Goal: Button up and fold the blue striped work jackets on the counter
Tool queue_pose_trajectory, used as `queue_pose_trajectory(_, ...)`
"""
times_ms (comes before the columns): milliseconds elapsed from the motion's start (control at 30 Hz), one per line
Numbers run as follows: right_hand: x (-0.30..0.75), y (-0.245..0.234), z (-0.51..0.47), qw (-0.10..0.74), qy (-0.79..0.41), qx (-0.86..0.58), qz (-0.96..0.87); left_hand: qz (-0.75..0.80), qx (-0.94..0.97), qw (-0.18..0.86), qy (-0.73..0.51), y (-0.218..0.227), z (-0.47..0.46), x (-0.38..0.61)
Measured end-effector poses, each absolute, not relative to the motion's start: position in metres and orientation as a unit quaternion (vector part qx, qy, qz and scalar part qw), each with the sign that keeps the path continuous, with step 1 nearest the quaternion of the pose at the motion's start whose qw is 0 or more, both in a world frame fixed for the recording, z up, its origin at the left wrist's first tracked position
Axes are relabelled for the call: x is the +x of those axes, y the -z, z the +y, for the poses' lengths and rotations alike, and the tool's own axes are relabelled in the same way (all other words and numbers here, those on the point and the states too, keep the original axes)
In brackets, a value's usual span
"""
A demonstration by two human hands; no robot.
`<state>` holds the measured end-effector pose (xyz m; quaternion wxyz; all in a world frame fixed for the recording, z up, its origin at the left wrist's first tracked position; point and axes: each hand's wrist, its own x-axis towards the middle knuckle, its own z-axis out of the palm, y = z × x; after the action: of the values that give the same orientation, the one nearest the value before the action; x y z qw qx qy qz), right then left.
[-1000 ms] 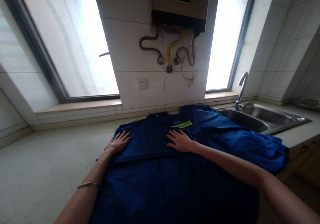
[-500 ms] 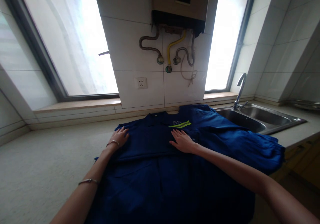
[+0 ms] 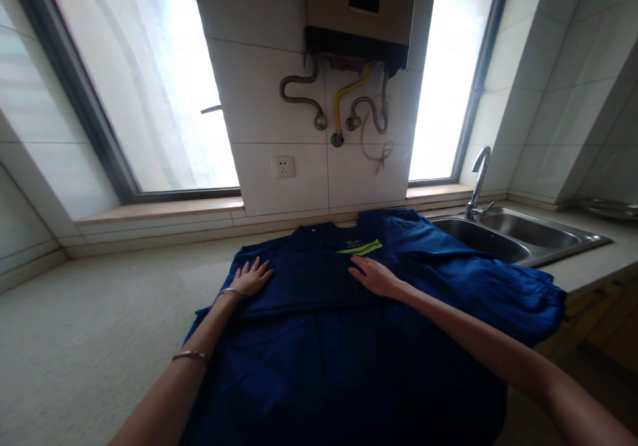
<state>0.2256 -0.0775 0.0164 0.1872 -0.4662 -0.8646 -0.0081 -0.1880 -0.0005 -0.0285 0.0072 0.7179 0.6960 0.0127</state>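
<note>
White wall tiles (image 3: 269,94) fill the upper middle of the frame, with a bright frosted window (image 3: 134,87) on the left and a narrower one (image 3: 453,80) on the right. A boxy water heater (image 3: 359,7) is mounted at the top of the tiled section, and pipes (image 3: 343,94), one of them a yellow hose (image 3: 349,84), hang beneath it. A wall socket (image 3: 284,167) is set lower down. A steel double sink (image 3: 558,254) with a curved faucet (image 3: 479,177) is seen at the right, set into a pale speckled counter (image 3: 100,313).

A dark blue work shirt (image 3: 309,366) is spread on the counter at lower center, collar toward the wall, with yellow-green reflective stripes (image 3: 359,247) on the chest. Bunched blue fabric (image 3: 488,280) extends toward the right, just beside the sink; whether it is a sleeve or a separate garment cannot be told. Both hands are open, palms down, and neither is gripping. The left hand (image 3: 252,278), with a bracelet (image 3: 190,355) on the forearm, is pressed flat near the shirt's upper left. The right hand (image 3: 375,278) is laid on the chest just below the stripes.
</note>
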Motion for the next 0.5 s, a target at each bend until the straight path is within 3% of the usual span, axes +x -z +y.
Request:
queue_pose_trajectory(167,0.342,-0.066,-0.062,0.293,0.128,-0.607,-0.727,0.696,0.718,0.013,-0.008,0.030,-0.001,-0.188)
queue_pose_trajectory(333,0.512,-0.073,-0.061,0.215,0.076,-0.826,-0.516,0.695,0.719,0.011,-0.009,0.032,0.000,-0.189)
queue_pose_trajectory(433,0.577,-0.051,-0.077,0.186,0.055,-0.888,-0.418,0.692,0.721,0.007,-0.018,0.031,0.000,-0.188)
queue_pose_trajectory(500,0.597,-0.034,-0.086,0.209,0.080,-0.880,-0.419,0.691,0.722,0.010,-0.022,0.030,-0.001,-0.187)
